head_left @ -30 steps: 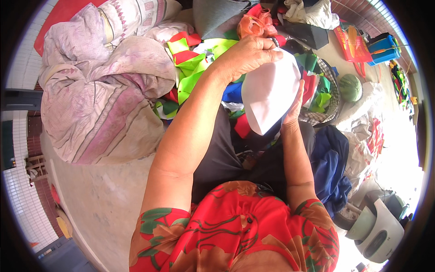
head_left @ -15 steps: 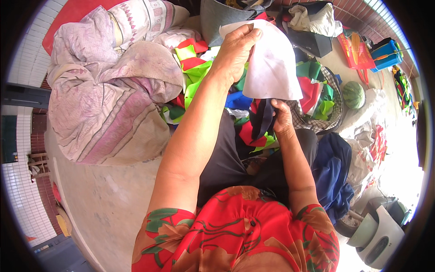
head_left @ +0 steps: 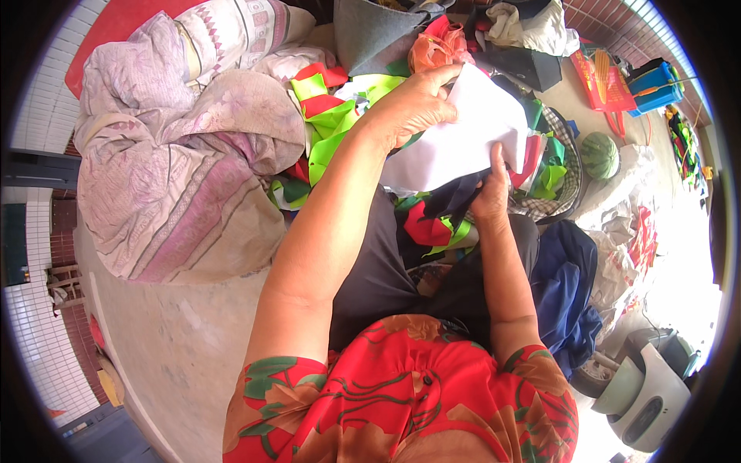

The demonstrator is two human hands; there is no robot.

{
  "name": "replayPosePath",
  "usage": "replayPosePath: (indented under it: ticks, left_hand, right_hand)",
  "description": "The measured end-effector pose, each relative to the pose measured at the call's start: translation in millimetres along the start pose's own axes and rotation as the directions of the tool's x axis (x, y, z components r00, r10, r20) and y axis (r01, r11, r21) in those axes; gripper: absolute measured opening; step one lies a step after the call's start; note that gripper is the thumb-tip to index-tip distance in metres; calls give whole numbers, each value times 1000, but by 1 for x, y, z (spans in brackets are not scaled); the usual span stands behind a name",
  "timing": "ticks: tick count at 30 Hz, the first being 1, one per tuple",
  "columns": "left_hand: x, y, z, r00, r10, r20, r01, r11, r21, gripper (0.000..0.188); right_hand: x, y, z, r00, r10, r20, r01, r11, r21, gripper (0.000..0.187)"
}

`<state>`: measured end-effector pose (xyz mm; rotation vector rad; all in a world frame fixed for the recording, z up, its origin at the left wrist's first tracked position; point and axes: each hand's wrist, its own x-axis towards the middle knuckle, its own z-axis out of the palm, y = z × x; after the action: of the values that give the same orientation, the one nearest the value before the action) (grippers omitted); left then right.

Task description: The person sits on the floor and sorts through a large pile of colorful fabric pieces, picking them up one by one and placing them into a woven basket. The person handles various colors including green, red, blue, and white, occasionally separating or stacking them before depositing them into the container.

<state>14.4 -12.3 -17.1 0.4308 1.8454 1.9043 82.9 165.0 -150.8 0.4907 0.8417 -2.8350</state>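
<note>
A white piece of cloth [head_left: 475, 139] is stretched between my hands above my lap. My left hand [head_left: 417, 106] grips its upper left edge, fingers at the top and thumb lower down. My right hand [head_left: 494, 189] pinches its lower right edge, one digit lying over the white surface. Under that hand hangs a dark navy cloth piece [head_left: 455, 197], partly covered by the white one; whether the fingers hold it too I cannot tell. Red and lime green scraps [head_left: 428, 225] lie below it at my knees.
A heap of bright green and red scraps [head_left: 332, 123] lies beyond my left forearm, beside a large pale bundle [head_left: 193, 170]. To the right are a checked-rim basket [head_left: 570, 189] of scraps, a watermelon [head_left: 600, 156] and dark blue cloth [head_left: 567, 270]. A grey container [head_left: 374, 38] stands behind.
The white cloth has turned from hanging upright to a tilted spread. My left hand has come slightly lower and right; my right hand has shifted right. An orange-red bundle behind now shows.
</note>
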Motion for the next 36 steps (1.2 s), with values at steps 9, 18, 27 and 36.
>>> replayPosePath:
  ticks: [9, 18, 27, 36]
  left_hand:
    - [6, -6, -4, 1000, -6, -14, 8, 989, 150, 70]
    - [4, -6, -10, 997, -9, -80, 23, 985, 172, 66]
    - [3, -8, -17, 969, 137, -207, -95, 975, 200, 53]
    - [-28, 4, -58, 597, 368, -713, -182, 928, 326, 34]
  right_hand:
    - [-1, -3, 4, 985, -165, 47, 165, 986, 14, 51]
    - [-5, -7, 6, 977, -209, 48, 212, 974, -83, 52]
    - [6, -7, -13, 976, -206, 74, 216, 963, -160, 46]
    - [10, -18, -13, 973, -166, 160, 158, 986, 60, 36]
